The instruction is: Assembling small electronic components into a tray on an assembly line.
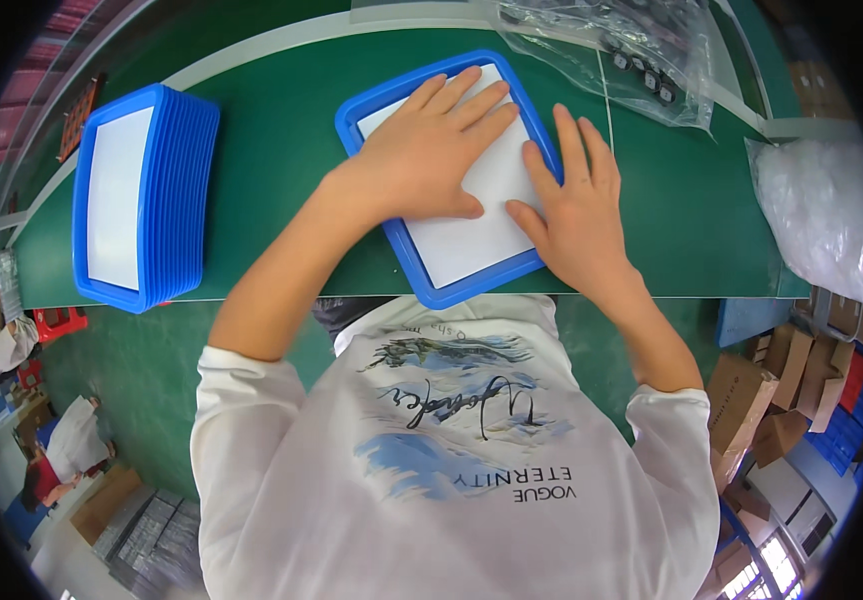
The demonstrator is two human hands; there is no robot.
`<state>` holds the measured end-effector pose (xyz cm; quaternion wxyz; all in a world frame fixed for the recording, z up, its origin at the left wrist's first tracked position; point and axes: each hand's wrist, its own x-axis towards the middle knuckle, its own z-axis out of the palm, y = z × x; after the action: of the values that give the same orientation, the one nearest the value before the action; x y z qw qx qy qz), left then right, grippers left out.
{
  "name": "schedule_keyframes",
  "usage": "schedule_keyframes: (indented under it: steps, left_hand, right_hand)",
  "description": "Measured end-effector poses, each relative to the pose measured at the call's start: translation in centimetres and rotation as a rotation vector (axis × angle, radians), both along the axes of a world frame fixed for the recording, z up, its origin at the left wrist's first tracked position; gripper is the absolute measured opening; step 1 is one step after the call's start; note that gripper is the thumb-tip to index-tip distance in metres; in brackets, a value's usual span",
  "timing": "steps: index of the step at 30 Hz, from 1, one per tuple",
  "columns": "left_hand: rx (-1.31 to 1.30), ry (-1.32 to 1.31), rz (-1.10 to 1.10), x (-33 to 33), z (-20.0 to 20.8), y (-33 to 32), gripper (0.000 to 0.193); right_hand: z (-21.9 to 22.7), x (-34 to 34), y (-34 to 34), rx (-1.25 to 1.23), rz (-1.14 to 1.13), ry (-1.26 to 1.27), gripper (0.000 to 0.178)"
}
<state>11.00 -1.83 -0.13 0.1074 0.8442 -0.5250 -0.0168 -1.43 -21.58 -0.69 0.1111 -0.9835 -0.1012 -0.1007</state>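
Observation:
In front of me a blue plastic tray (429, 292) lies tilted on the green table, its near corner reaching past the table's front edge. A white sheet of paper (451, 250) lines its bottom. My left hand (426, 150) rests flat on the sheet with its fingers spread toward the far end. Over the tray's right rim is my right hand (581, 205), fingers apart, thumb above the paper; it holds nothing. To the left stands a stack of blue trays (176, 200), the top one lined with a white sheet too.
A clear plastic bag (641, 60) with small dark parts lies at the table's far right. White plastic wrapping (821, 210) bulges at the right end. Cardboard boxes (741, 400) stand on the floor at right. Other people (76, 445) sit at the far left, near red stools (59, 322).

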Motion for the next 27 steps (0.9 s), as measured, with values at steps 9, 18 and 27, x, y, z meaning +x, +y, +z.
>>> schedule_keyframes:
  steps: [9,18,27]
  left_hand:
    - [-0.02,0.032,-0.03,-0.2,-1.9,-0.3,0.091]
    - [-0.006,-0.049,-0.165,2.7,-2.5,-1.0,0.093]
    - [0.158,0.046,0.071,-0.9,0.0,1.0,0.104]
  right_hand:
    - [0.9,1.8,-3.9,-0.117,0.063,-0.003,0.054]
    - [-0.2,-4.9,2.6,0.17,0.05,0.129,0.066]
    - [2.8,-1.0,-2.1,0.059,0.201,0.323,0.059]
